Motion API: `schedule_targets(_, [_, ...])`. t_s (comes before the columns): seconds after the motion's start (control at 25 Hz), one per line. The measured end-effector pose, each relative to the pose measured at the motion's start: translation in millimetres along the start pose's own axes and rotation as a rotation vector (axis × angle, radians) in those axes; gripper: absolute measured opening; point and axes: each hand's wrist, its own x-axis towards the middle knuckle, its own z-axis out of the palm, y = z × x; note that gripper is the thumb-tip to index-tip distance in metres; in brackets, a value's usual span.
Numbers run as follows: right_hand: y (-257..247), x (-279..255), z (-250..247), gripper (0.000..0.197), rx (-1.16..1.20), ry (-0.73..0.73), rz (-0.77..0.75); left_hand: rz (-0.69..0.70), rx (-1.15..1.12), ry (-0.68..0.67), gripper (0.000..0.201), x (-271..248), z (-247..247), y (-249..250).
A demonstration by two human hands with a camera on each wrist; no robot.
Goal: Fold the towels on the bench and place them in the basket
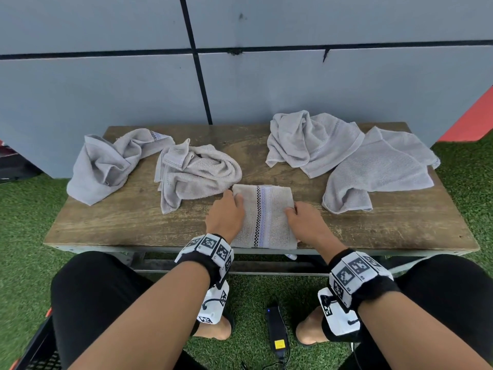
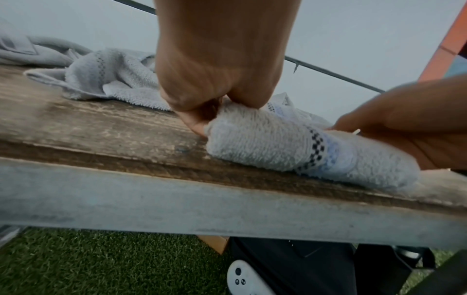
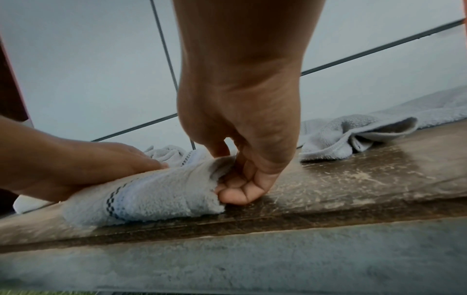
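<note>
In the head view, a folded towel (image 1: pixel 262 216) is seen lying at the near edge of the wooden bench (image 1: pixel 386 225), its checkered black line and pale blue stripe running away from the person. The left hand (image 1: pixel 226 212) is laid on the towel's left side, and the right hand (image 1: pixel 304 220) is set against its right side. Four unfolded grey towels are spread on the bench: a crumpled towel (image 1: pixel 106 166) at the far left, a bunched towel (image 1: pixel 194 172) just beside the folded one, a heaped towel (image 1: pixel 306 142) at the right rear, and a flatter towel (image 1: pixel 373 169) overlapping it at the far right. Wristbands (image 1: pixel 213 248) printed with black-and-white square markers are worn on both wrists; no words can be read on them. A black crate-like edge (image 1: pixel 34 351) is visible at the lower left. A black device (image 1: pixel 277 329) with a yellow label, too small to read, lies on the green turf (image 1: pixel 26 222).

In the left wrist view, the folded towel (image 2: pixel 265 139) is gripped at its left edge by the left hand (image 2: pixel 220 79), thumb beneath and fingers curled over the top. The right hand (image 2: pixel 404 123) rests on the other end.

In the right wrist view, the right edge of the folded towel (image 3: pixel 156 193) is pinched by the right hand (image 3: pixel 242 129), fingers curled under the fold. The left hand (image 3: pixel 88 161) is pressed on top.
</note>
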Motion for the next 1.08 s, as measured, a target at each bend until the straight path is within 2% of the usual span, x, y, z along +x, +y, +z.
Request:
schedule_targets(0.12, [-5, -5, -1, 0.022, 0.04, -0.002, 0.046, -0.05, -0.086, 0.041, 0.034, -4, -1, 4])
schedule_targets(0.16, [-8, -9, 0, 0.021, 0.001, 0.047, 0.044, -0.037, -0.112, 0.096, 0.03, -8, -3, 5])
schedule_targets(0.2, [-11, -15, 1, 0.023, -0.117, 0.177, -0.023, 0.034, -0.103, 0.183, 0.027, -13, -6, 6])
schedule_targets(0.28, [-18, -24, 4, 0.03, -0.398, 0.43, -0.304, 0.342, 0.027, 0.29, 0.027, -24, -6, 5])
schedule_targets(0.32, [-23, -25, 7, 0.035, -0.461, 0.429, -0.437, 0.487, 0.138, 0.251, 0.033, -28, -2, 2])
schedule_targets(0.36, [-24, -24, 11, 0.042, -0.494, 0.332, -0.505, 0.57, 0.228, 0.157, 0.042, -31, 3, -2])
schedule_targets(0.4, [-23, -20, 16, 0.049, -0.517, 0.207, -0.511, 0.577, 0.285, 0.043, 0.052, -31, 9, -6])
schedule_targets(0.48, [-14, -10, 26, 0.058, -0.547, 0.01, -0.412, 0.478, 0.306, -0.141, 0.062, -27, 18, -13])
schedule_targets(0.56, [-6, -2, 31, 0.059, -0.544, -0.043, -0.355, 0.431, 0.317, -0.194, 0.064, -22, 23, -16])
schedule_targets(0.8, [-8, 1, 24, 0.06, -0.487, -0.103, -0.342, 0.395, 0.397, -0.222, 0.065, -11, 13, -6])
schedule_targets(0.92, [-8, -2, 14, 0.065, -0.419, -0.137, -0.352, 0.423, 0.462, -0.201, 0.071, -1, 4, 6])
schedule_targets(1.0, [-7, -5, 10, 0.072, -0.396, -0.06, -0.334, 0.439, 0.533, -0.153, 0.075, 4, -2, 15])
schedule_targets(1.08, [-8, -12, 8, 0.072, -0.394, 0.093, -0.28, 0.405, 0.577, -0.123, 0.073, 4, -6, 20])
